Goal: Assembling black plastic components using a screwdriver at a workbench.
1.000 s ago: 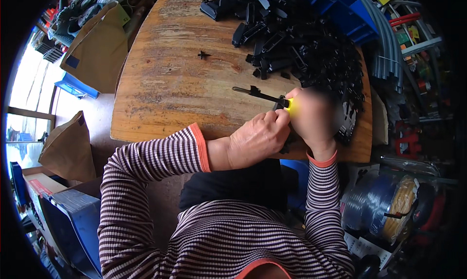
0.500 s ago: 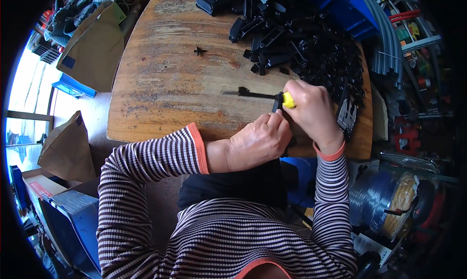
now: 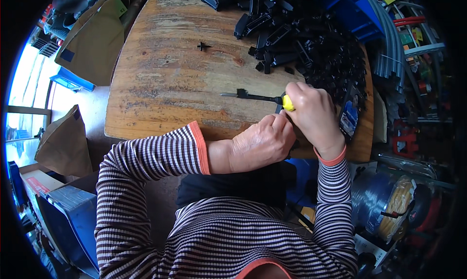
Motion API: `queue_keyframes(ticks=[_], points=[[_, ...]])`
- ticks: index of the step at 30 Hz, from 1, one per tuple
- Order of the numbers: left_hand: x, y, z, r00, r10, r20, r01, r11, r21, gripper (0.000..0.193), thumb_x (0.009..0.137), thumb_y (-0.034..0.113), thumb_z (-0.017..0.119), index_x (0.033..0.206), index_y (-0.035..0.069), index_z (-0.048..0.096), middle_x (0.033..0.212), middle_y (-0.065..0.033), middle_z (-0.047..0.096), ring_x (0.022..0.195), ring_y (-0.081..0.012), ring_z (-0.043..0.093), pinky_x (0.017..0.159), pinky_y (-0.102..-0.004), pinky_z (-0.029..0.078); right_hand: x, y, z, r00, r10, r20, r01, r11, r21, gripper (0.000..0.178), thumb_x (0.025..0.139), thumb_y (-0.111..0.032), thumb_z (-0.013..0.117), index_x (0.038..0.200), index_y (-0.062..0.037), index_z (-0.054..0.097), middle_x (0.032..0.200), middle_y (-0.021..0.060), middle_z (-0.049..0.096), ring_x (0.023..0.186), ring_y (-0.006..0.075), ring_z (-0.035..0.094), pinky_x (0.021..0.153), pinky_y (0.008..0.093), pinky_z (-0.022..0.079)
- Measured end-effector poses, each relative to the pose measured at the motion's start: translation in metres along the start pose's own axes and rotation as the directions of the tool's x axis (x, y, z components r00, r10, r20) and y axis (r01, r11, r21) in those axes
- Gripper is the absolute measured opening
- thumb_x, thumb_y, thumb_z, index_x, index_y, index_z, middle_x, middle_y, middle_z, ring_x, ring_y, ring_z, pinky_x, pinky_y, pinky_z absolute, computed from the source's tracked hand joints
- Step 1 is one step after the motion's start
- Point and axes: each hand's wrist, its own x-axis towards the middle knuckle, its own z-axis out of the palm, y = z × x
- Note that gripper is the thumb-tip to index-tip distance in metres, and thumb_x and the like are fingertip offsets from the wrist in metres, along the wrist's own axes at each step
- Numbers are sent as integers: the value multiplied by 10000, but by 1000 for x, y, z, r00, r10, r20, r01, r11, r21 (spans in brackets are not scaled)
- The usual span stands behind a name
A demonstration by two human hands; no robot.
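My right hand [image 3: 315, 106] is closed around a yellow-handled tool [image 3: 288, 102]. From its handle a long, thin black shaft [image 3: 260, 98] points left above the table, with a small black block near its far end and a slim grey tip beyond. I cannot tell its exact kind. Just below, my left hand [image 3: 266, 139] is closed, knuckles up, its fingertips close to the handle. A dark part shows between the two hands, mostly hidden by the left fingers.
Black plastic parts [image 3: 311, 50] are heaped over the far right of the worn wooden table [image 3: 170, 94]. One small black piece [image 3: 203, 46] lies apart. A phone with a lit screen [image 3: 350, 114] rests at the right edge. Blue bins [image 3: 355, 11] stand behind; brown paper bags [image 3: 95, 45] are left.
Both hands stay nearly in place, with the tool still pointing left. The phone's screen picture has changed. The whole view has shifted slightly.
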Motion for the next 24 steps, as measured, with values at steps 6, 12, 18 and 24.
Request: queue_keyframes(ticks=[6,12,18,24], points=[[-2,6,0,1000,-9,5,8,998,67,262,750,146,568,929,-42,608,873,-116,566,739,-171,544,637,-260,463,0,15,-30,978,204,-32,-184,932,313,189,850,-135,681,794,-25,538,688,104,615,575,156,613,513,267,485],[-2,3,4,999,10,-30,-7,996,84,266,754,137,570,954,-35,603,877,-116,552,743,-171,546,656,-267,479,20,3,11,699,533,-477,332,349,876,192,904,-165,653,790,-48,552,692,57,624,577,90,569,531,215,451],[10,-16,-1,994,-105,17,107,974,-201,251,714,70,610,954,-1,581,933,-111,561,771,-211,575,667,-294,493,28,28,-9,609,660,-441,75,505,860,137,858,-115,683,805,-34,586,710,75,621,617,101,562,573,246,459],[-7,-79,-32,844,-534,-40,423,710,-563,263,670,-80,628,911,12,577,902,-88,576,817,-220,619,665,-309,481,18,63,32,899,251,-359,-162,952,259,196,737,-64,716,909,-25,632,862,159,635,740,364,624,657,385,518]])
